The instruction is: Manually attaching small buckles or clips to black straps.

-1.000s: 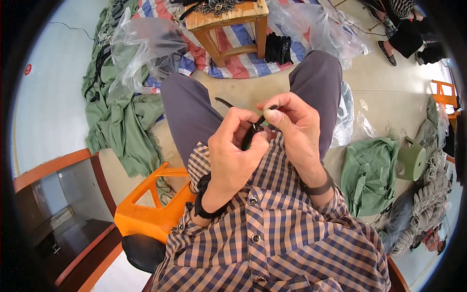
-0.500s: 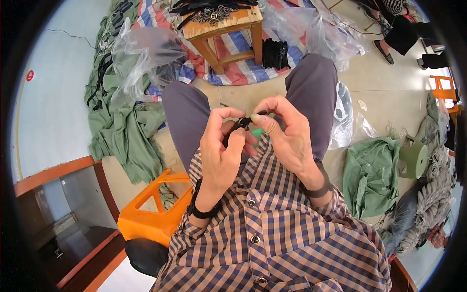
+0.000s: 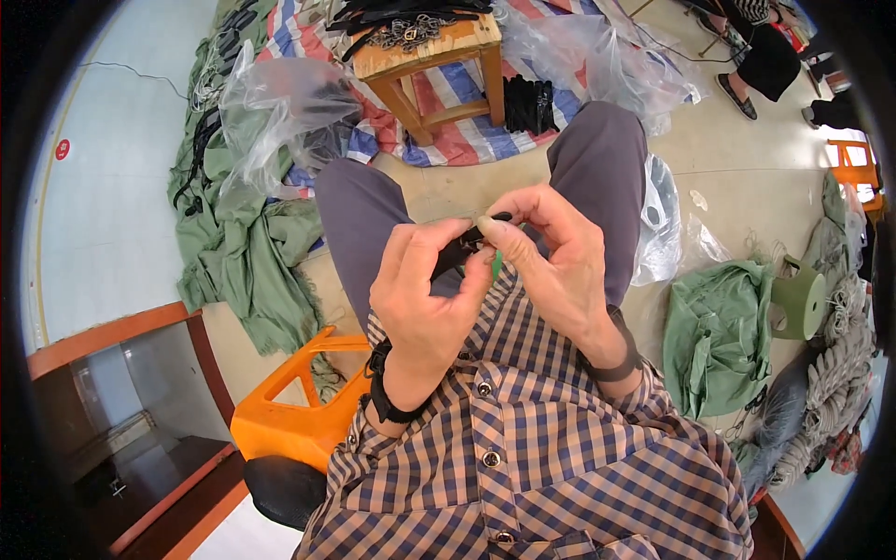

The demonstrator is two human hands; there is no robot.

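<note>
A narrow black strap (image 3: 448, 259) is held up between my hands, above my lap. My left hand (image 3: 411, 299) is closed in a pinch, its thumb and fingers on the strap. My right hand (image 3: 557, 266) pinches the strap's other end between thumb and fingertips, and the two hands nearly meet. A small piece of metal seems to sit on the strap between the fingertips, partly hidden by them. Beside the left fingertips shows a bit of bright green (image 3: 497, 265), whose kind I cannot make out.
Ahead stands a wooden stool (image 3: 429, 65) bearing metal hardware (image 3: 411, 34) and black straps (image 3: 397, 13). A bundle of black straps (image 3: 530, 105) lies beside it. Green cloth (image 3: 252, 257) and clear plastic (image 3: 289, 103) spread left. An orange stool (image 3: 289, 425) is near my left side.
My left hand has shifted slightly left and turned, with its thumb now further up by the right fingertips. More of the strap shows between the hands. The right hand has hardly moved.
</note>
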